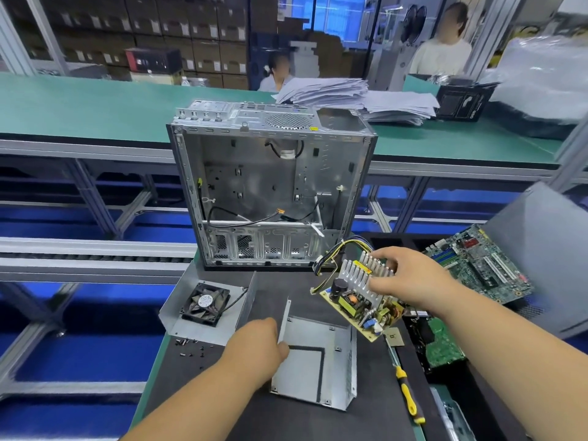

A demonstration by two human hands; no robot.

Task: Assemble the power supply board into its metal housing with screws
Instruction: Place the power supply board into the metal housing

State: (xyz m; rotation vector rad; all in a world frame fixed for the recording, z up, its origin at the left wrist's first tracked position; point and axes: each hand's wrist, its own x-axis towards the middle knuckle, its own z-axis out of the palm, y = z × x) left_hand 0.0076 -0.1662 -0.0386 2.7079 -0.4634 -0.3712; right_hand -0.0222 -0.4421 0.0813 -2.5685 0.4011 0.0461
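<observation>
metal housing (pixel 313 361) flat; psu board (pixel 362 305) tilted, r hand (pixel 410 281) gripping.

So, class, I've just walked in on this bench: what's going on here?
A person is fitting a power supply. The right hand grips the power supply board by its heatsink, tilted in the air above the open metal housing. The left hand holds the housing's left wall. Loose screws and a yellow-handled screwdriver lie on the mat; nothing is screwed in yet.
</observation>
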